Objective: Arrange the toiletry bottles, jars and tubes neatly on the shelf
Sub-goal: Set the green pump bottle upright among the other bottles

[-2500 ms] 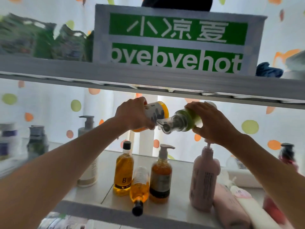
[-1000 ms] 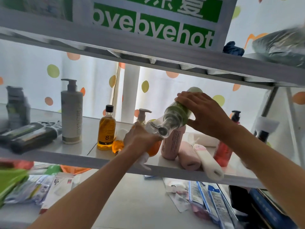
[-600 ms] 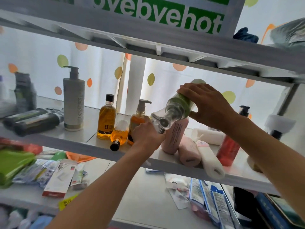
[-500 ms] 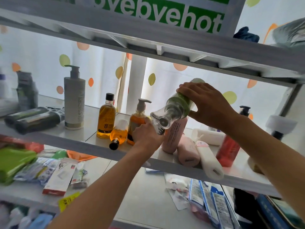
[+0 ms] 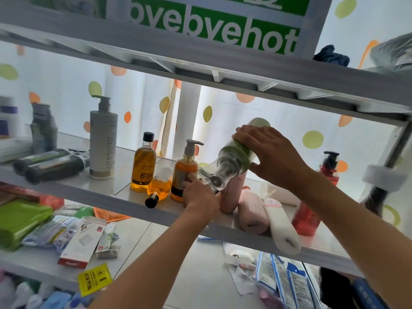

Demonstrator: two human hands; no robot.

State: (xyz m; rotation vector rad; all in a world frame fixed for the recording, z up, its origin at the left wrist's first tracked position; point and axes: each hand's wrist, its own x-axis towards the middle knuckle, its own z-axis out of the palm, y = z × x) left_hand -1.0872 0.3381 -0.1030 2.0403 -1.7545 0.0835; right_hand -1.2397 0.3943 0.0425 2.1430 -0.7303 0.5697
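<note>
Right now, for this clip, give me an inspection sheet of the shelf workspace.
Surface: white middle shelf, crowded.
Job's things: grey pump bottle, amber bottle and orange pump bottle upright; small amber bottle, pink tube, white tube and dark tubes lying down; green bottle held tilted in the air.
Clutter: boxes and sachets on the lower shelf.
Grippers: right hand grips the green bottle; left hand at the orange pump bottle, grip unclear.
Cables: nothing seen.
Surroundings: dotted curtain; green sign above.
</note>
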